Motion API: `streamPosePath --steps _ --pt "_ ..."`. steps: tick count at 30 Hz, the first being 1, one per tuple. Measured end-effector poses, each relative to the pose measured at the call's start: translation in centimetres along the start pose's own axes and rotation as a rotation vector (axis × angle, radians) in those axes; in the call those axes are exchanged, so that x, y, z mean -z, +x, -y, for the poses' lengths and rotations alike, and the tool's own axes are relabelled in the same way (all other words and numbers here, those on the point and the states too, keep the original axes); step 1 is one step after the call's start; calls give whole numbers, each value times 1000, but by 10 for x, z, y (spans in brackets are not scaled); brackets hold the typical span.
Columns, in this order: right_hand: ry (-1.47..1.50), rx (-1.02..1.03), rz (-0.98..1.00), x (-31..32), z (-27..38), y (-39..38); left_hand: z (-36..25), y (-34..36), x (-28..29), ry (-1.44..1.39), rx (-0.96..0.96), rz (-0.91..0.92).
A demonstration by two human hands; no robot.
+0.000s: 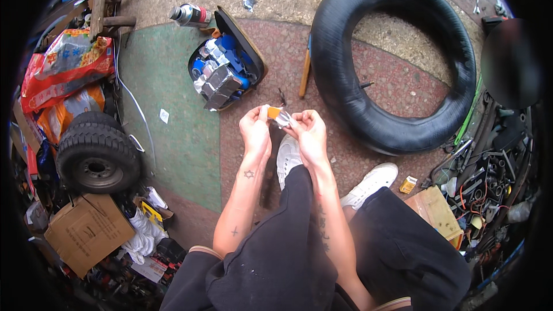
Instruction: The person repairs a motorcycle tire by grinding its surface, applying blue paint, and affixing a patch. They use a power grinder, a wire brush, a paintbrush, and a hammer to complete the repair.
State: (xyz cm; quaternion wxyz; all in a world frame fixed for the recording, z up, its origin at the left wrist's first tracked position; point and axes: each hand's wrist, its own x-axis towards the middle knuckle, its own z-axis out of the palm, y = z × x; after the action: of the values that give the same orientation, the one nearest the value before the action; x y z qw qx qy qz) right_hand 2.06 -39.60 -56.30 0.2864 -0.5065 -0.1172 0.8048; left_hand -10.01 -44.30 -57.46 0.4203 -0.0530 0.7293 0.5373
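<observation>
Pinching a small orange-and-silver piece [276,114] from opposite ends, the left grip [254,131] and the right grip [311,133] meet mid-picture in the head view, above the floor [178,69] and just beyond the left white shoe [287,164]. The left has thumb and finger closed on the orange end; the right clasps the silver end, so neither is free. Holding so small and seemingly thin a piece this way probably suits it: fingertips sit at the edges and some of its face shows.

Ahead and to the left, an open case [245,40] has its lid raised, presumably so the silver packets [222,83] inside lie within easy reach. A can [196,15] is just beside it; whether it stands or lies cannot be told. To the right, a black inner tube [337,63] rests on the floor, perhaps because so wide a ring gets steady support there, its valve [367,85] pointing into the hole. A wooden handle [305,72] lies along its left edge. A wheel [95,164] at left and metal parts [484,178] at right sit well aside, likely for working room.
</observation>
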Motion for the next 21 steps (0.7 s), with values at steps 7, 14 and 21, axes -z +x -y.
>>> streamPosePath --steps 7,14,21 --pt "-52 78 -91 24 12 -2 -26 13 48 50 -154 -102" --pt "-405 141 105 -23 -9 39 -34 -27 36 37 -295 -175" --pt "-1063 613 122 -30 49 53 -37 -37 23 -78 -264 -150"
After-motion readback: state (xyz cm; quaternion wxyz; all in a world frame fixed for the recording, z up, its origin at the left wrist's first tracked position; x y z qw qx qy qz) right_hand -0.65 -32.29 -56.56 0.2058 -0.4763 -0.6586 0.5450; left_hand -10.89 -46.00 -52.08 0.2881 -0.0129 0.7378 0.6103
